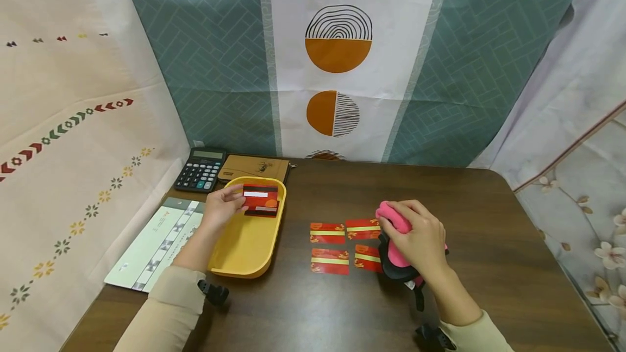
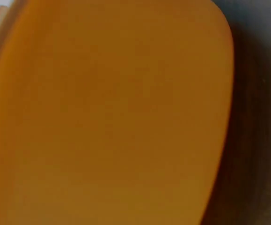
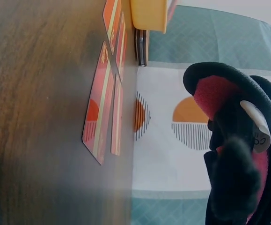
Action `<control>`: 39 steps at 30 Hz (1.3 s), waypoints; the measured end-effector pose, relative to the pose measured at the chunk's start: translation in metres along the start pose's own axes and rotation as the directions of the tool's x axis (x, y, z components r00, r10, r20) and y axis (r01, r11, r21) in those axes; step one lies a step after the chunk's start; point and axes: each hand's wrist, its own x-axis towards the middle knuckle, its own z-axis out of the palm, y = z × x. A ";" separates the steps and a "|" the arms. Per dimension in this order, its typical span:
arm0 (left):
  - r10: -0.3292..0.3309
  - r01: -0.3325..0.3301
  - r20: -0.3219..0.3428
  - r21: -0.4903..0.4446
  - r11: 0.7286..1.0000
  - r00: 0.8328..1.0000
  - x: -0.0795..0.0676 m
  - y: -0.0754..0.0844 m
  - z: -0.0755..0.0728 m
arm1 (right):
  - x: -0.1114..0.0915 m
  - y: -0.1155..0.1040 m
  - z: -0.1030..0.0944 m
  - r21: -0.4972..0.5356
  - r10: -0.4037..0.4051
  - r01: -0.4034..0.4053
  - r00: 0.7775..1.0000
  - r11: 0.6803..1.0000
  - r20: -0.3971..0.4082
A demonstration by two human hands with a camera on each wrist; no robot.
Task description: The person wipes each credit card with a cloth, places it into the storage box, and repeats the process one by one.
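Observation:
My left hand (image 1: 222, 208) pinches a red card (image 1: 261, 195) with a dark stripe and a white strip, over the far part of a yellow tray (image 1: 242, 243). Another red card (image 1: 264, 212) shows partly below it; whether it is held too is unclear. The left wrist view is filled by the blurred tray (image 2: 121, 112). Above the table, my right hand (image 1: 423, 235) grips a soft pink-and-black plush item (image 1: 398, 219), which has a white tag (image 3: 259, 124); its exact kind is unclear. Several red cards with yellow stripes (image 1: 330, 261) lie beside it on the table.
A calculator (image 1: 199, 170) and a brown notebook (image 1: 254, 167) lie behind the tray. To the tray's left is a pale green folder (image 1: 156, 243). The dark wooden table (image 1: 303, 314) meets a patterned curtain (image 1: 337, 80) at the back.

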 end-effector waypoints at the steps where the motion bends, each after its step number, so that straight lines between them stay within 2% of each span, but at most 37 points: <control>1: -0.004 0.004 0.017 0.014 1.000 1.000 0.002 -0.002 0.001 | 0.000 0.001 0.000 -0.002 -0.001 0.001 1.000 1.000 0.000; 7: -0.029 0.025 0.061 0.067 0.997 0.998 0.009 -0.011 0.005 | -0.001 0.003 -0.001 -0.007 0.004 -0.004 1.000 1.000 0.011; 16: -0.028 0.017 0.066 0.159 0.987 0.997 0.014 -0.012 0.011 | -0.001 0.006 -0.003 -0.019 0.005 -0.005 1.000 1.000 0.011; 21: 0.005 -0.032 0.091 0.296 0.955 0.996 0.012 -0.013 0.012 | -0.001 0.007 -0.005 -0.026 0.012 -0.011 1.000 1.000 0.015; 23: 0.022 -0.056 0.099 0.361 0.931 0.995 0.012 -0.012 0.011 | -0.001 0.007 -0.005 -0.027 0.013 -0.013 1.000 1.000 0.017; 28: 0.043 -0.080 0.093 0.452 0.889 0.995 0.010 -0.007 0.010 | -0.002 0.008 -0.006 -0.023 0.012 -0.012 1.000 1.000 0.019; 29: 0.046 -0.083 0.092 0.448 0.890 0.995 0.009 -0.006 0.010 | -0.002 0.009 -0.006 -0.023 0.011 -0.010 1.000 1.000 0.017; 31: 0.062 -0.098 0.103 0.400 0.911 0.993 0.006 -0.002 0.013 | -0.002 0.009 -0.006 -0.024 0.010 -0.010 1.000 1.000 0.013; 35: 0.086 -0.119 0.146 0.239 0.964 0.986 -0.007 0.006 0.020 | -0.002 0.008 -0.008 -0.021 0.017 -0.016 1.000 1.000 0.006; 39: 0.125 -0.152 0.185 0.142 0.978 0.975 -0.024 0.014 0.027 | -0.003 0.005 -0.010 -0.001 0.014 -0.014 1.000 1.000 0.003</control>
